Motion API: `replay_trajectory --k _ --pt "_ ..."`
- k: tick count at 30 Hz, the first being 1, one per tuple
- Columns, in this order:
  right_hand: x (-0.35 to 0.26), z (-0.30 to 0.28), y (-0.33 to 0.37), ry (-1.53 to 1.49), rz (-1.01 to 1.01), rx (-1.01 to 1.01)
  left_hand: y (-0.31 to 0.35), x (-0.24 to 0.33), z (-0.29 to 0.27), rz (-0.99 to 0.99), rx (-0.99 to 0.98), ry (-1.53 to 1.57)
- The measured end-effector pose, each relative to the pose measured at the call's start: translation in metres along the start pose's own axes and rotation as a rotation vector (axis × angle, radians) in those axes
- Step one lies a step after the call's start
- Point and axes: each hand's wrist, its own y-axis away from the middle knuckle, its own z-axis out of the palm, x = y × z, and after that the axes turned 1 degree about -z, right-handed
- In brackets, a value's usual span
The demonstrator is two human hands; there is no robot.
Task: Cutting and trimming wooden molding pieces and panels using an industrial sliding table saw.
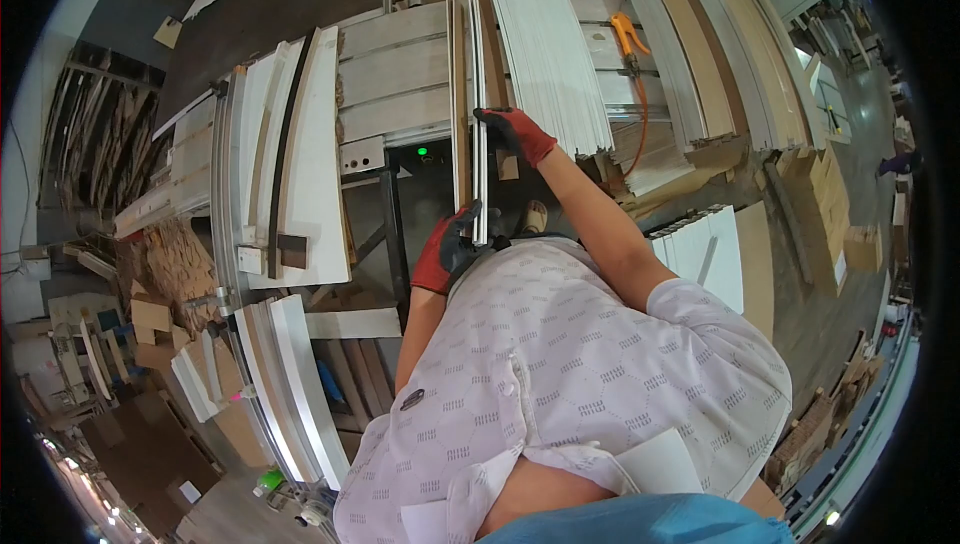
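Long, thin white strips (482,176) point away from my body, their near end close to my waist. My left hand (440,252), in a red and dark grey glove, is closed on them near that end. Further along, my right hand (518,134) in a matching glove grips the strips from the right side. A brown strip (461,94) lies alongside on the left, its far end over the slatted work table (395,64). The undersides of the strips and some of my fingertips are hidden.
A broad stack of white strips (548,54) lies right of my hands. Beyond it an orange air gun (625,36) rests with its hose trailing down. More stacked boards (690,44) stand further right. On the left, a white panel (310,164) and a metal rail (228,184) border the table.
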Motion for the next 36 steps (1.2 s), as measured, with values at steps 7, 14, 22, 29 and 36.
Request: replay_trajectory --k 7,14,22,29,36 --pt "0.014 -0.019 -0.015 -0.051 -0.068 -0.047 -0.012 -0.03 -0.018 -0.246 -0.083 0.181" --pt "0.008 -0.009 -0.013 -0.034 -0.077 0.039 -0.015 -0.027 -0.021 -0.3 -0.019 0.2" --pt "0.016 0.0 -0.047 0.15 0.021 0.11 -0.016 -0.028 0.001 -0.221 0.328 -0.536" --pt "-0.108 0.07 -0.055 -0.462 -0.243 -0.485 0.065 -0.023 -0.024 0.212 0.555 -1.022" --pt "-0.104 0.328 0.011 0.14 -0.834 -0.678 0.057 0.107 -0.093 0.603 0.913 -0.742"
